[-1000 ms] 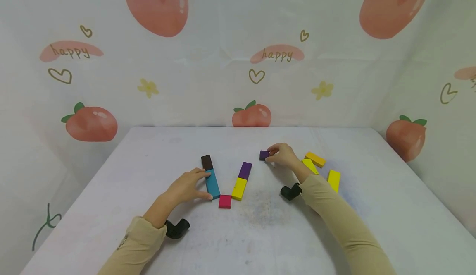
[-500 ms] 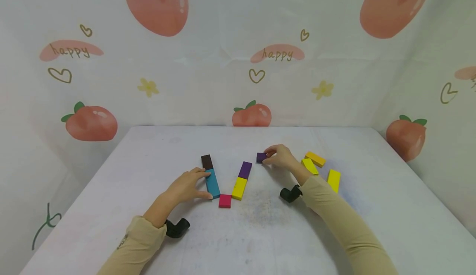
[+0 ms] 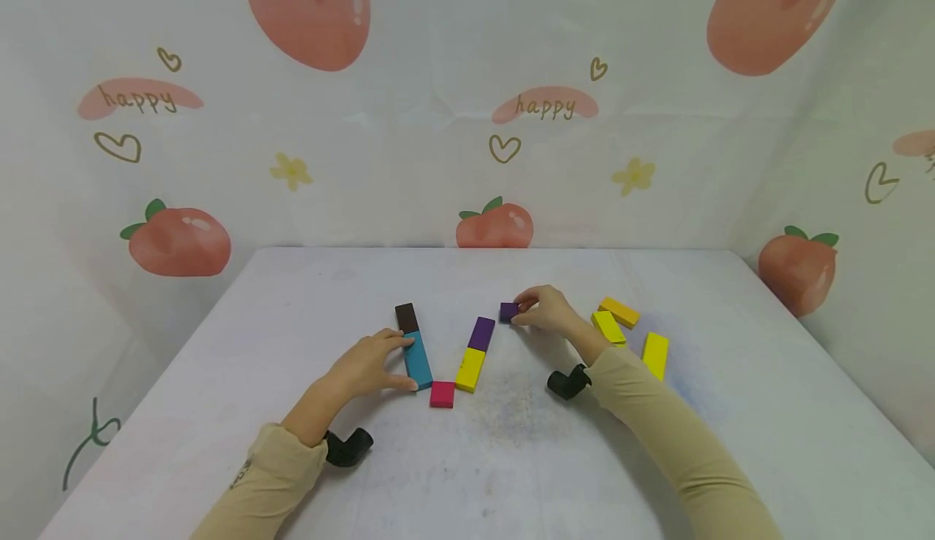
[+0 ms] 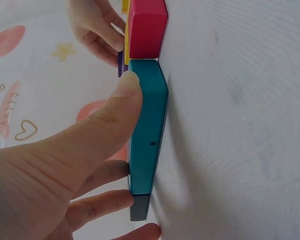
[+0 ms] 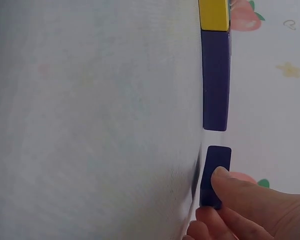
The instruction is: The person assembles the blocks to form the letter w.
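Observation:
My right hand (image 3: 548, 310) pinches a small purple block (image 3: 508, 313) between thumb and fingers. The block is beyond the far end of a longer purple block (image 5: 216, 80), with a gap between them. That longer block meets a yellow block (image 3: 471, 370), forming a slanted row. My left hand (image 3: 368, 366) rests on a blue block (image 4: 149, 130), its thumb at the near end and its fingers spread towards the other end. A dark brown block (image 3: 406, 318) abuts the blue one's far end. A red block (image 3: 441, 395) lies between the near ends of both rows.
An orange block (image 3: 619, 313) and yellow blocks, one a short piece (image 3: 608, 327) and one longer (image 3: 656, 355), lie by the right forearm. Black wrist devices (image 3: 350, 448) hang below both wrists. A patterned cloth (image 3: 409, 118) hangs behind the white table (image 3: 467, 475).
My right hand has moved left and slightly nearer with the small purple block, closing on the longer purple block. The left hand has stayed in place.

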`<state>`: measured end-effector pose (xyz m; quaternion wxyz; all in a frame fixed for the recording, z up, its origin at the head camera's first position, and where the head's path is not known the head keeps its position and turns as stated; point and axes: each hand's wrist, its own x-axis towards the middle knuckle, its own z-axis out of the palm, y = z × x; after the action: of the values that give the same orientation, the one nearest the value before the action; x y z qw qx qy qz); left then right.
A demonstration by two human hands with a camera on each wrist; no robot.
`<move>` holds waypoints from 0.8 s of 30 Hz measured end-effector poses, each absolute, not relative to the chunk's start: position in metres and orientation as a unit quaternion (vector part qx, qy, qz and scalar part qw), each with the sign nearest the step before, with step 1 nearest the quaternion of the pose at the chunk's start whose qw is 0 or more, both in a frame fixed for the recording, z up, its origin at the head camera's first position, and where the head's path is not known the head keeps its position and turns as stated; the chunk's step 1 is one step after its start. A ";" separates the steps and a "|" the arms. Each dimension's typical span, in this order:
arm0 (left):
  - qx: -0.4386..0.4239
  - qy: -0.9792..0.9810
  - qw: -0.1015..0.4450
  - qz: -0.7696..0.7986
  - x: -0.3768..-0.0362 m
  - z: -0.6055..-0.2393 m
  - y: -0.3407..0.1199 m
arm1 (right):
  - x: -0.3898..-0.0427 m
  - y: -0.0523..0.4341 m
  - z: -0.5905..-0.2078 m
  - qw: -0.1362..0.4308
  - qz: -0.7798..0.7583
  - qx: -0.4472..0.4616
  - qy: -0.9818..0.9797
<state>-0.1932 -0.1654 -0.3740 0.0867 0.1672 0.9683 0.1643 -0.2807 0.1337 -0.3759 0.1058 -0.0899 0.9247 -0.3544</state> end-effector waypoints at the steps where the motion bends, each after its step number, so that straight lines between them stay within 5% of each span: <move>1: 0.167 0.968 0.087 0.165 -0.193 -0.374 -0.165 | -0.281 0.133 -0.376 0.107 -0.355 -0.088 0.924; 24: 0.165 0.968 0.086 0.168 -0.193 -0.374 -0.165 | -0.280 0.128 -0.379 0.103 -0.348 -0.099 0.927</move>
<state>-0.1926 -0.1651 -0.3739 0.0860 0.1649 0.9681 0.1681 -0.2801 0.1281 -0.3791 0.1032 -0.0995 0.9266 -0.3477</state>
